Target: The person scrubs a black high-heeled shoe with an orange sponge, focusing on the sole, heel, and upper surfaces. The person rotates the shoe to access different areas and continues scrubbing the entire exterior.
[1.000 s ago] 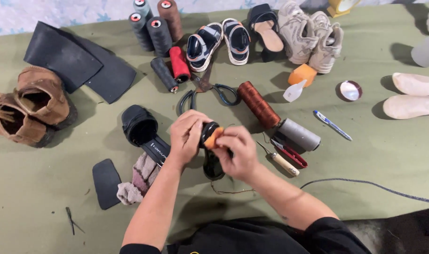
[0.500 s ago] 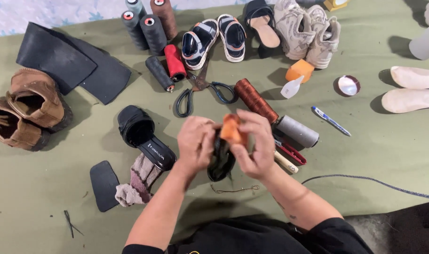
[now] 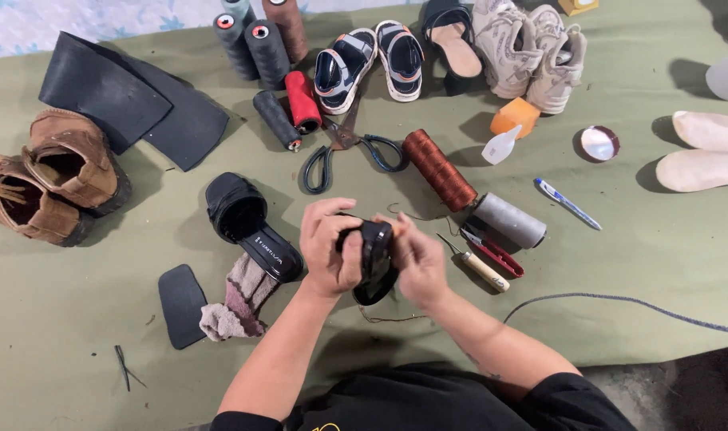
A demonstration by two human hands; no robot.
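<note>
A black shoe (image 3: 373,259) is gripped above the green cloth (image 3: 643,263), left hand (image 3: 330,249) clasping one side, right hand (image 3: 418,259) the other. Its mate (image 3: 248,223) lies just left, an awl (image 3: 480,270) and thread spools (image 3: 468,195) right.

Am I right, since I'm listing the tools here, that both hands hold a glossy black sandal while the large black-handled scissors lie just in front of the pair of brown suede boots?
Not quite. The head view shows both hands, left and right, on the glossy black sandal, but the large black-handled scissors lie in front of the small navy strapped sandals, not the brown suede boots at far left.
</note>
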